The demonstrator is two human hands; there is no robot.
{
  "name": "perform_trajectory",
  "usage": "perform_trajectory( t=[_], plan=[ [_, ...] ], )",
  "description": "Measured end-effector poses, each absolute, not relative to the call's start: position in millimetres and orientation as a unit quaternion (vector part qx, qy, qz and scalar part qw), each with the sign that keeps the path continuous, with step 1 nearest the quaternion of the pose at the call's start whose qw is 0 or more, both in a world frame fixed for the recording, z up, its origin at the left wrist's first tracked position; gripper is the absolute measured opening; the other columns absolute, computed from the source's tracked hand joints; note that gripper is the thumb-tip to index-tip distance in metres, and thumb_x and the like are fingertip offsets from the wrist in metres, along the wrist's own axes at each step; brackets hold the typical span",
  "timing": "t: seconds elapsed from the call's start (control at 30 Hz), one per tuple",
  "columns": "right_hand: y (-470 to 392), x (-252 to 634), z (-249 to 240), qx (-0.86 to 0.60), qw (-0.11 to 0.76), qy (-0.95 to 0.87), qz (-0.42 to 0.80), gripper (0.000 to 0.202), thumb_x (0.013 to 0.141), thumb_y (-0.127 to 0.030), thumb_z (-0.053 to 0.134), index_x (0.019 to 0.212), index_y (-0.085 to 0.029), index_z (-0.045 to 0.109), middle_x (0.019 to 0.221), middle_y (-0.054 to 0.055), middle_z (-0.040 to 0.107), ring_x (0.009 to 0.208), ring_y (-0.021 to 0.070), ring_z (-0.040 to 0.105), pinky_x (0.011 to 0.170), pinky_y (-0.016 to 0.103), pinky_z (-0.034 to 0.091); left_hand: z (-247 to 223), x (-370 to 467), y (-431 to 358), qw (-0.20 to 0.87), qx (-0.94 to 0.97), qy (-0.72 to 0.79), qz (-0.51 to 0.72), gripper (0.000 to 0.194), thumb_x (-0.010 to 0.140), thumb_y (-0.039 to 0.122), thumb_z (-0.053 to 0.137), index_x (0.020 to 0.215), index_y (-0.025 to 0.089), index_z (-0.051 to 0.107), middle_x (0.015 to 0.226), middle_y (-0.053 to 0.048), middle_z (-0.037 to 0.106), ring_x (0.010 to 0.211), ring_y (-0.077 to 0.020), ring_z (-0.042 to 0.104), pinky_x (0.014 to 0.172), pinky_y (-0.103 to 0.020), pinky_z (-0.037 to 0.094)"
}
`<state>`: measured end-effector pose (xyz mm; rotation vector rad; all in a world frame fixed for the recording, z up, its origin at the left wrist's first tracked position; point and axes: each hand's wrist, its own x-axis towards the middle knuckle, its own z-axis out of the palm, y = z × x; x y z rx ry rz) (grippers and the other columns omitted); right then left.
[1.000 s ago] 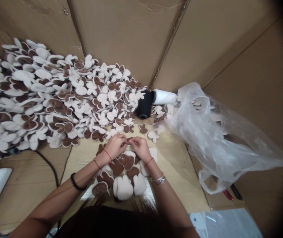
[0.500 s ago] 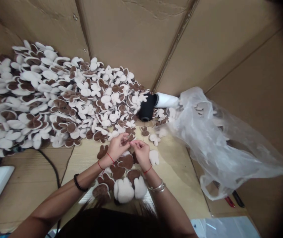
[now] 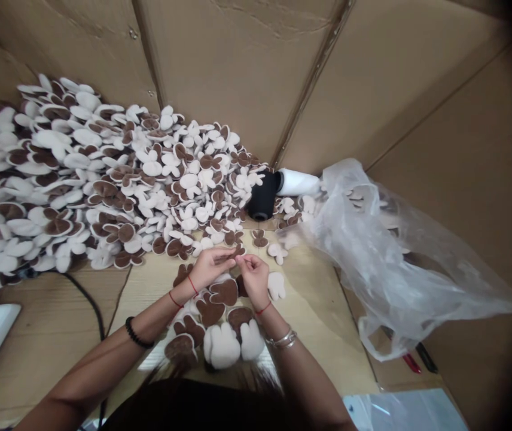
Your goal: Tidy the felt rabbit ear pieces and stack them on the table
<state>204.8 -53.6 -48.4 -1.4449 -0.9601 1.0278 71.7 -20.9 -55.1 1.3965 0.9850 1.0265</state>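
My left hand [image 3: 211,267] is closed on a small brown bunny-shaped fabric piece [image 3: 238,251], part of which shows beyond its fingertips. Right beside it, the thumb and finger of my right hand [image 3: 255,276] are pinched together close to that piece; what lies in the pinch is too small to make out. Below both hands lie larger brown bunny-head cutouts [image 3: 224,292] with pale edges. Nearer to me are thick white fluffy bunny-head pieces [image 3: 222,346], and another white piece [image 3: 276,286] lies just right of my right hand.
A large heap of white-and-brown bunny pieces [image 3: 116,185] fills the back left. Behind my hands stand a black thread cone [image 3: 262,197] and a white thread cone [image 3: 299,182]. A clear plastic bag [image 3: 372,251] spreads at right, near a red-handled tool [image 3: 411,363]. Cardboard walls [image 3: 238,72] enclose the table.
The fingers of my left hand have straightened somewhat around the brown piece. My right hand stays pinched close by. The whole view has shifted slightly.
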Motion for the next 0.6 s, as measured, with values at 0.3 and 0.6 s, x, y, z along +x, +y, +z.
perform_trajectory(
  t=[0.3, 0.6],
  plan=[
    [-52.6, 206.9, -49.0, -0.587, 0.524, -0.401, 0.47, 0.039, 0.064, -0.051, 0.069, 0.068, -0.014, 0.06, 0.048, -0.007, 0.039, 0.047, 0.0077, 0.029, 0.047, 0.023, 0.024, -49.6, 70.0, -21.6, 0.593, 0.513, 0.448, 0.429, 0.036, 0.061, 0.039, 0.08, 0.085, 0.013, 0.076, 0.093, -0.012, 0.074, 0.087, -0.0239, 0.068, 0.085, -0.037, 0.053],
    [-48.6, 219.2, -39.7, -0.506, 0.478, -0.469, 0.543, 0.038, 0.062, -0.049, 0.074, 0.056, -0.015, 0.056, 0.047, -0.008, 0.032, 0.048, 0.0061, 0.025, 0.047, 0.022, 0.019, -43.1, 73.0, -22.7, 0.641, 0.431, 0.44, 0.458, 0.025, 0.054, 0.031, 0.082, 0.069, 0.013, 0.072, 0.078, -0.007, 0.074, 0.07, -0.0162, 0.067, 0.068, -0.025, 0.052]
  ],
)
